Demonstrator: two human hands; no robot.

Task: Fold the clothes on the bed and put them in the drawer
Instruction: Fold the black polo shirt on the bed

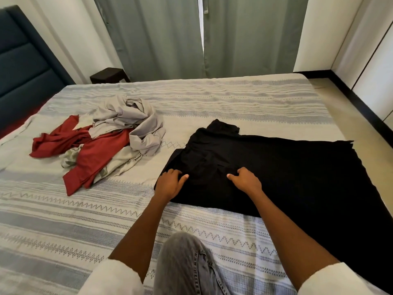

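A wide bed [234, 96] covered in a pale grey-and-cream woven bedspread with zigzag bands fills the view, and everything else sits relative to it. On the bed's right half lies a large black garment [287, 167] spread mostly flat, its far right edge reaching toward the bed's side and its lower right part running out of view at the picture's corner. The left hand [170, 183] rests on the garment's left edge with fingers curled into the cloth, pinching it; the right hand [245, 180] sits near the garment's middle, fingers bent and gripping a fold of the black fabric. On the bed's left half, well apart from the black garment, is a loose heap: a crumpled light grey cloth [131, 122] on top of a rumpled red garment [93, 152], with a paler patterned piece [71, 157] partly buried beneath, too covered to make out. A knee in grey denim [187, 260] rests on the bed's near edge between the two arms. Beyond the bed's far side hang grey-green curtains [180, 35], with a dark small side table [109, 75] at the far left corner, mostly hidden. A dark blue padded headboard [23, 58] stands at the bed's left end.
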